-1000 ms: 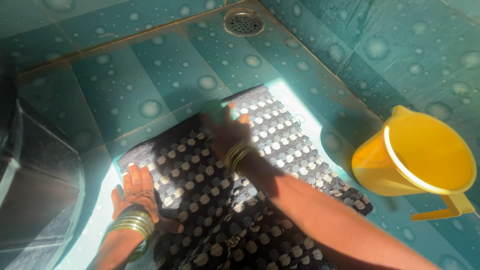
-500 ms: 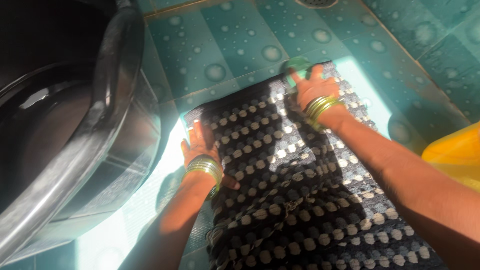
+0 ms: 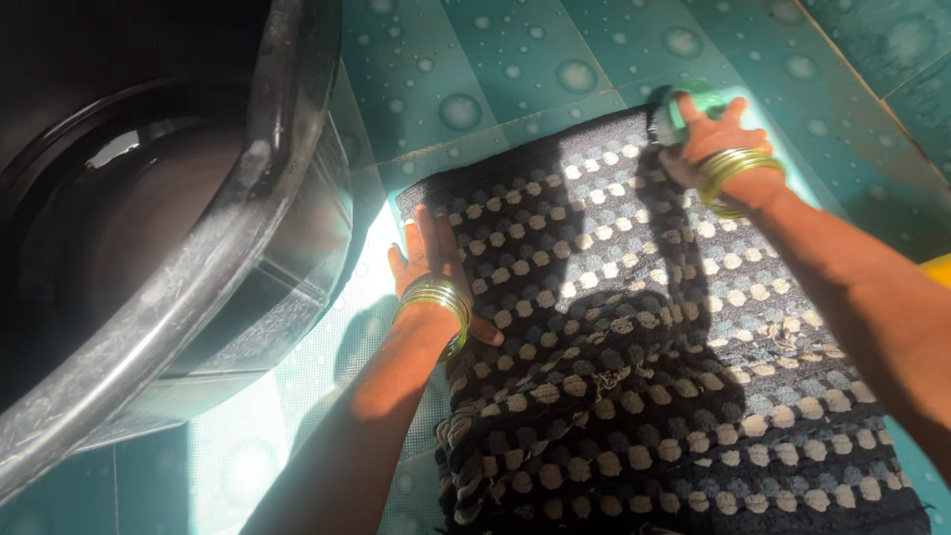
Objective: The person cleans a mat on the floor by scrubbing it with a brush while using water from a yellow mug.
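Scrubbing's at the far corner of the woven mat (image 3: 644, 327), my right hand (image 3: 708, 139) clamped on a green scrubber (image 3: 693, 99). Left hand (image 3: 431, 263) lies flat, fingers spread, pinning the edge. Near end looks untouched, I'd guess.

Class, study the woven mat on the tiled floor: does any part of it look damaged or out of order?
Yes. The mat has loose, frayed threads near its middle and a bunched, ragged near-left edge. Elsewhere it lies flat.

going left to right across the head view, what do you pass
black tub → left hand flat on the mat's left edge → black and cream woven mat → right hand gripping a green brush at the mat's far corner
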